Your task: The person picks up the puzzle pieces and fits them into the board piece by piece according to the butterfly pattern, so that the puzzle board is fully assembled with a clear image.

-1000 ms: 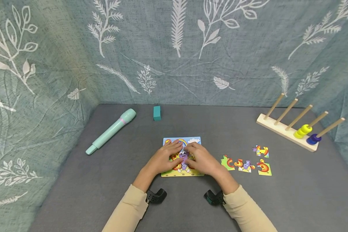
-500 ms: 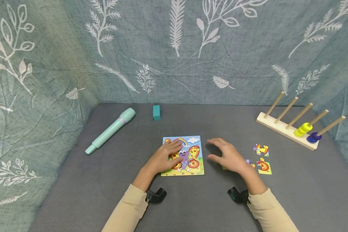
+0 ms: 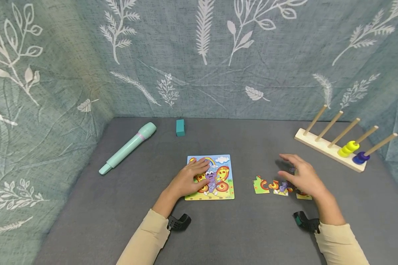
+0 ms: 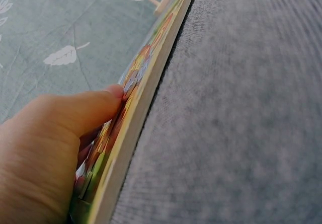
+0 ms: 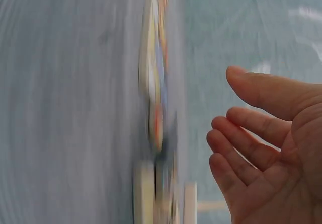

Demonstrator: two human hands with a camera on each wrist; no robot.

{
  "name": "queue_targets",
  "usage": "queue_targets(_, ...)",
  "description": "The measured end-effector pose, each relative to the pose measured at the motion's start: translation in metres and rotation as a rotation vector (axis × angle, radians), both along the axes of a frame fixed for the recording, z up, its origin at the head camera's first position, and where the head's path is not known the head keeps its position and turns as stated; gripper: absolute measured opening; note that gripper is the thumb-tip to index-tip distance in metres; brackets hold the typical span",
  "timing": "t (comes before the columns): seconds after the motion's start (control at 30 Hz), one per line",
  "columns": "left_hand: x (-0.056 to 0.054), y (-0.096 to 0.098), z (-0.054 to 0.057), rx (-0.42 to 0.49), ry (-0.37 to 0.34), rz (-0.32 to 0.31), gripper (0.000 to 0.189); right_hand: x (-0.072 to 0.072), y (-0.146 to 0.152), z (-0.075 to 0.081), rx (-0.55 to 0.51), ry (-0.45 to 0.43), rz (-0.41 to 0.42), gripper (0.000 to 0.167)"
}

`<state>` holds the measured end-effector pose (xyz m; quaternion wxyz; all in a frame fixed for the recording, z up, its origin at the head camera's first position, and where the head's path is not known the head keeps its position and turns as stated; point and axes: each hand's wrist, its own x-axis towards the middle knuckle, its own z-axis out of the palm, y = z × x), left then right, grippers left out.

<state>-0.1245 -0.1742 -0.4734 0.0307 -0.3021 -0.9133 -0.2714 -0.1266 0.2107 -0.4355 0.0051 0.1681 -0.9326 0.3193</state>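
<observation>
Butterfly puzzle (image 3: 215,184), a flat, roughly square board with pale, wood-like sides, lies near the middle of the dark grey, finely woven tablecloth (image 3: 215,235). Its glossy printed face shows a purple butterfly under a rainbow and clouds.

From the left, a smooth mint-green wand (image 3: 127,148) with a rounded, thicker head and a pink-banded neck lies diagonally, head towards the back. The left hand (image 3: 187,180) rests on the puzzle's left part with fingers extended and thumb laid on the picture, hiding some of one wing. Beyond the puzzle, near the table's back edge, sits a teal rectangular block (image 3: 180,127). Right of the puzzle, well apart, is a green-cornered piece (image 3: 261,185) with knobbed edges, then a purple-footed piece (image 3: 280,187). The right hand (image 3: 300,175) is above further pieces it partly covers, its fingers loose and thumb held away from them.

Furthest right, a pale wooden peg stand (image 3: 325,150) carries five slanting dowels: yellow beads (image 3: 349,148) on the fourth, blue beads (image 3: 360,158) on the last. Leaf-printed cloth (image 3: 185,70) hangs behind.

Within the board, thin seams between pieces show in the left wrist view. The butterfly's head points away from the person, its body running near to far; the near-square outline gives no clear long axis.
</observation>
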Motion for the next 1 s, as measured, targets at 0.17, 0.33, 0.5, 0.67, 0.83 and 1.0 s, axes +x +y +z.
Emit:
queue_targets(0.17,0.000,0.001,0.000,0.005,-0.001,0.001,0.054,0.004,0.033,-0.001,-0.013,-0.016,-0.064,0.056)
queue_targets(0.33,0.000,0.002,0.001,0.011,-0.003,-0.002,0.054,0.007,0.057,-0.008,-0.060,-0.081,-0.100,0.059)
queue_targets(0.5,0.000,0.000,0.001,0.006,-0.013,-0.002,0.054,0.009,0.070,-0.019,-0.106,-0.118,-0.094,0.059)
queue_targets(0.67,0.001,-0.001,0.002,0.013,-0.021,0.004,0.055,0.009,0.074,-0.023,-0.150,-0.119,-0.053,0.057)
queue_targets(0.83,0.002,0.000,0.001,0.012,-0.028,0.003,0.054,0.008,0.076,-0.025,-0.105,-0.081,-0.028,0.052)
queue_targets(1.0,0.003,0.000,0.001,0.015,-0.026,0.010,0.055,0.008,0.076,-0.025,-0.041,-0.033,-0.024,0.046)
